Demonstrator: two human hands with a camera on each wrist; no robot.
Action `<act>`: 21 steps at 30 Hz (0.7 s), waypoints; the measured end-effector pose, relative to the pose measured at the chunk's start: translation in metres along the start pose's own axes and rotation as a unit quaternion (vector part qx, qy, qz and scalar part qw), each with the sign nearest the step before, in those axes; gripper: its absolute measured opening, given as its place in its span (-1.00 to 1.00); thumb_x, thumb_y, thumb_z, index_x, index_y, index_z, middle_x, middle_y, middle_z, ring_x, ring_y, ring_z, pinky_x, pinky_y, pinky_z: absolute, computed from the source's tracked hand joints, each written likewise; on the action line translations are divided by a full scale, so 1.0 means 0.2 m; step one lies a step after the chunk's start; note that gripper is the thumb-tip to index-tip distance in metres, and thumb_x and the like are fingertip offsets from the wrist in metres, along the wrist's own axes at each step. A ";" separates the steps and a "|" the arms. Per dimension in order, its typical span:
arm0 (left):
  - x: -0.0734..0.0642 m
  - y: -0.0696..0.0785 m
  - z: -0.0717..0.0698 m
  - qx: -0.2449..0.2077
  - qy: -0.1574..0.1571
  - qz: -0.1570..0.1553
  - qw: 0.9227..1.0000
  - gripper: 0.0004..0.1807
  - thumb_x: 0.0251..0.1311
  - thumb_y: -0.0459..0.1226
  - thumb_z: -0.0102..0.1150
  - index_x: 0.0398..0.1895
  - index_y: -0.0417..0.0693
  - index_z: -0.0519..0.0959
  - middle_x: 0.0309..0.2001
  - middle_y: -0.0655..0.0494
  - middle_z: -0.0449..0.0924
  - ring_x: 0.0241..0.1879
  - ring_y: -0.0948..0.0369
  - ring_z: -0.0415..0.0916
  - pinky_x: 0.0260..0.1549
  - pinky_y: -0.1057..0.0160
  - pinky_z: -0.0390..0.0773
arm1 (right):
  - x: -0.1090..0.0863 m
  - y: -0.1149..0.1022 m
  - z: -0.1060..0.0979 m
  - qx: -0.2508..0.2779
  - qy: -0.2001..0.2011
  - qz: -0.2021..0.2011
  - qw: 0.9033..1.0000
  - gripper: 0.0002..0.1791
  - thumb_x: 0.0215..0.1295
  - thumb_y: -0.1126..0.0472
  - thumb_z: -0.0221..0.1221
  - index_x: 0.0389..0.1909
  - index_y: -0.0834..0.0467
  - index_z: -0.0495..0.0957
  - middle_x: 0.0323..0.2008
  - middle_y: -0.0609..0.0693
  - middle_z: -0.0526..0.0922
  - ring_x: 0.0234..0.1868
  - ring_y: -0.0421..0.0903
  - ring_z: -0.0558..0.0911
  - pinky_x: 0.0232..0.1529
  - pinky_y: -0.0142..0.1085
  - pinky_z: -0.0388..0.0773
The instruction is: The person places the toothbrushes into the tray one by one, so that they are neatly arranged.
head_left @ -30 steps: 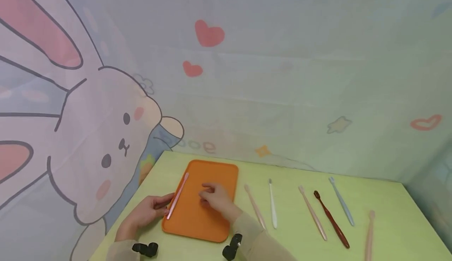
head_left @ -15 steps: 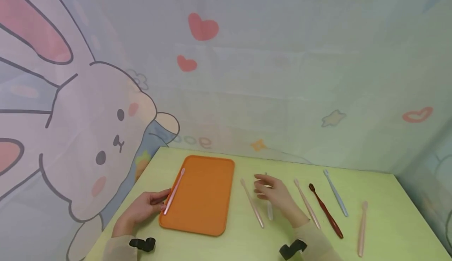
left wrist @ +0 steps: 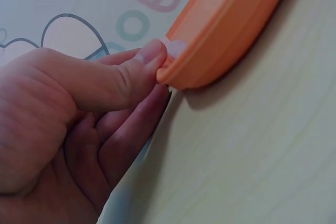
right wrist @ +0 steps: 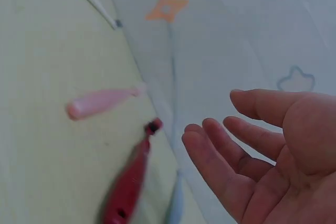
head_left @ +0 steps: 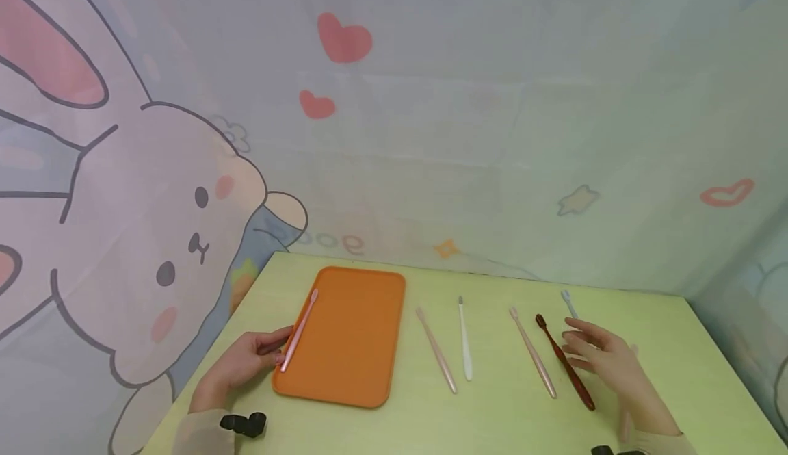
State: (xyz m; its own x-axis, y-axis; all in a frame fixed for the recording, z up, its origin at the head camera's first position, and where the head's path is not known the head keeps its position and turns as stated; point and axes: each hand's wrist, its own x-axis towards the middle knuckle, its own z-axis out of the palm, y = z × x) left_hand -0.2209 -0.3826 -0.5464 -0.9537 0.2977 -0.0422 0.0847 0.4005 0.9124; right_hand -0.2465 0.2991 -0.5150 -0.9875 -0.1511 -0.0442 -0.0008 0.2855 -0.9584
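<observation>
Near the tabletop's [head_left: 431,427] left edge, the left hand [head_left: 246,360] pinches the orange tray [head_left: 347,339]; tilting could spill the pink toothbrush [head_left: 299,332] along its left rim. Rightward, the brown toothbrush [head_left: 577,384] could skid if the empty, loose-fingered right hand [head_left: 606,358] dips.

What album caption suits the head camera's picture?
Left hand holds an orange rectangular tray bearing a slim pink toothbrush; the open right hand hovers near a brown toothbrush.
</observation>
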 end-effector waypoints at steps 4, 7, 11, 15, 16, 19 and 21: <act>-0.01 0.01 -0.01 -0.007 0.006 -0.007 1.000 -0.37 0.42 -0.41 0.32 0.50 -0.41 0.40 0.47 -0.37 0.37 0.42 -0.12 0.44 0.13 0.45 0.57 | -0.04 -0.01 -0.20 -0.021 0.012 0.006 1.000 -0.24 0.64 0.13 0.20 0.61 0.45 0.15 0.07 -0.19 0.68 0.01 -0.34 0.72 0.01 -0.27 0.74; -0.01 0.02 -0.01 -0.018 0.004 -0.011 1.000 -0.36 0.42 -0.42 0.31 0.51 -0.41 0.39 0.48 -0.37 0.36 0.44 -0.21 0.40 0.13 0.43 0.58 | -0.07 0.00 -0.31 -0.050 0.017 0.030 0.998 -0.22 0.63 0.12 0.21 0.60 0.48 0.14 0.09 -0.17 0.70 -0.03 -0.38 0.71 0.00 -0.27 0.75; -0.01 0.02 -0.02 -0.019 0.007 -0.007 1.000 -0.37 0.42 -0.43 0.30 0.50 -0.44 0.38 0.48 -0.39 0.35 0.43 -0.20 0.40 0.13 0.44 0.58 | -0.10 0.01 -0.42 -0.094 0.005 0.088 0.992 -0.22 0.63 0.10 0.21 0.54 0.56 0.18 0.16 0.17 0.72 -0.10 -0.39 0.71 0.00 -0.20 0.76; -0.01 0.02 -0.03 -0.020 0.007 -0.004 1.000 -0.37 0.42 -0.43 0.30 0.50 -0.45 0.38 0.49 -0.40 0.33 0.43 -0.13 0.41 0.14 0.44 0.57 | -0.10 0.04 -0.49 -0.114 -0.008 0.142 0.983 -0.29 0.58 0.13 0.25 0.42 0.62 0.29 0.04 0.23 0.76 -0.17 -0.34 0.71 -0.04 -0.13 0.77; -0.01 0.02 -0.03 -0.022 0.006 -0.004 1.000 -0.37 0.42 -0.43 0.30 0.50 -0.46 0.37 0.49 -0.41 0.32 0.43 -0.13 0.41 0.14 0.44 0.57 | -0.11 0.06 -0.49 -0.113 -0.009 0.152 0.982 -0.29 0.56 0.14 0.27 0.40 0.63 0.30 0.01 0.22 0.76 -0.18 -0.31 0.71 -0.05 -0.12 0.77; 0.00 0.02 -0.03 -0.029 0.003 0.000 1.000 -0.36 0.43 -0.43 0.29 0.51 -0.46 0.36 0.50 -0.41 0.30 0.44 -0.14 0.38 0.14 0.43 0.57 | -0.11 0.09 -0.51 -0.116 -0.009 0.180 0.977 -0.28 0.51 0.13 0.32 0.34 0.64 0.34 -0.06 0.14 0.76 -0.18 -0.19 0.72 -0.09 -0.10 0.78; 0.00 0.02 -0.03 -0.032 0.002 0.002 0.999 -0.36 0.44 -0.42 0.30 0.51 -0.45 0.37 0.50 -0.40 0.31 0.44 -0.13 0.38 0.14 0.43 0.57 | -0.11 0.11 -0.50 -0.120 -0.010 0.197 0.973 -0.25 0.48 0.08 0.35 0.32 0.64 0.36 -0.09 0.12 0.73 -0.17 -0.13 0.71 -0.09 -0.09 0.78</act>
State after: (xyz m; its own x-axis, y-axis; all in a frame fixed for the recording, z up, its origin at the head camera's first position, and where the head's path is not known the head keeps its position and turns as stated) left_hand -0.2224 -0.3853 -0.5404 -0.9544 0.2962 -0.0372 0.0698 0.3428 0.9368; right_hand -0.2409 0.4041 -0.5068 -0.9153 -0.0031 -0.4027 0.3379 0.5379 -0.7723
